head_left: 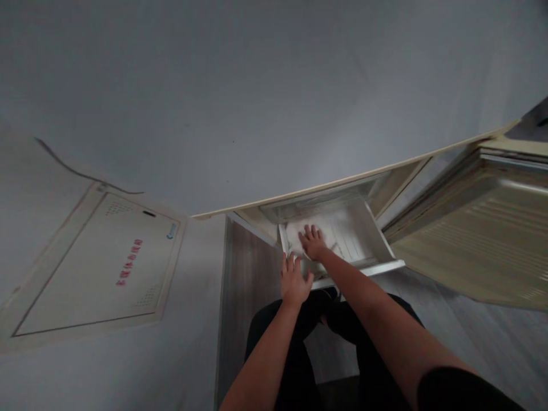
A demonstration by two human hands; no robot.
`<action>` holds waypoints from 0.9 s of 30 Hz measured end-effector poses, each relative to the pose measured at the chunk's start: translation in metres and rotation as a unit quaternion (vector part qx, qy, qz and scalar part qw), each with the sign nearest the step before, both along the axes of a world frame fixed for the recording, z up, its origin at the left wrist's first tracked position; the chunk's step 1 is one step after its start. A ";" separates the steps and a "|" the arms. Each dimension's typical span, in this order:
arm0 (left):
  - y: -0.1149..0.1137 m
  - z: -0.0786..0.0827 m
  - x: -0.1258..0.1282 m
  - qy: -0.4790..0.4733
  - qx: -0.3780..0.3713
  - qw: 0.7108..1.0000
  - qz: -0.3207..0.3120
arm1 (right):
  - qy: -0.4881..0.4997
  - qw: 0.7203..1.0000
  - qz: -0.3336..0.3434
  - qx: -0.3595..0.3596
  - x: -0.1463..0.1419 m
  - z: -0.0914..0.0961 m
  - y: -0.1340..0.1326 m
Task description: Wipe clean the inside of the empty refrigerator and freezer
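A white drawer (362, 228) is pulled out from the opening of what looks like a refrigerator or freezer. Inside its left part lies a whitish cloth (295, 231). My right hand (313, 242) rests on the cloth with its fingers spread, palm down. At the drawer's front left corner is my left hand (295, 279), fingers apart and touching or hovering at the rim. Whether the left fingertips press on the drawer, I cannot tell.
An open appliance door (475, 228) with a ribbed inner panel stands to the right. Above the drawer stretches a large pale surface (257, 114). A wall panel (107, 257) with red lettering is on the left. My knees are just below the drawer, over a wood-look floor (246, 268).
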State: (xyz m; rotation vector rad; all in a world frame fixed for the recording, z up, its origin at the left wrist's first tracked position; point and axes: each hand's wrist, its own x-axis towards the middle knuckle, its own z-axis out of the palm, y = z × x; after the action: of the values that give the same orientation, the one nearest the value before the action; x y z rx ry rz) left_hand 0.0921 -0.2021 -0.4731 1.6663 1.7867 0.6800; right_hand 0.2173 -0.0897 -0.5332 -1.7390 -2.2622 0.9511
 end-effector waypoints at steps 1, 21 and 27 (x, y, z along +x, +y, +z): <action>0.000 -0.002 -0.001 0.010 0.000 1.000 -0.006 | -0.028 0.999 0.032 -0.003 -0.013 -0.007 0.004; 0.000 -0.010 -0.003 0.131 0.030 0.989 -0.060 | -0.041 0.977 -0.208 0.001 0.147 -0.037 0.022; 0.000 -0.005 -0.002 0.165 0.016 0.984 -0.069 | -0.163 0.971 -0.134 -0.112 0.043 -0.024 0.017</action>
State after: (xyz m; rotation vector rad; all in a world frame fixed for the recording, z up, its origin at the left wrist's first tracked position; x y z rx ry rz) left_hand 0.0902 -0.2016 -0.4779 1.9968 1.8659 0.3895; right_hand 0.2603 -0.0723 -0.5575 -2.3826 -2.0759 0.9509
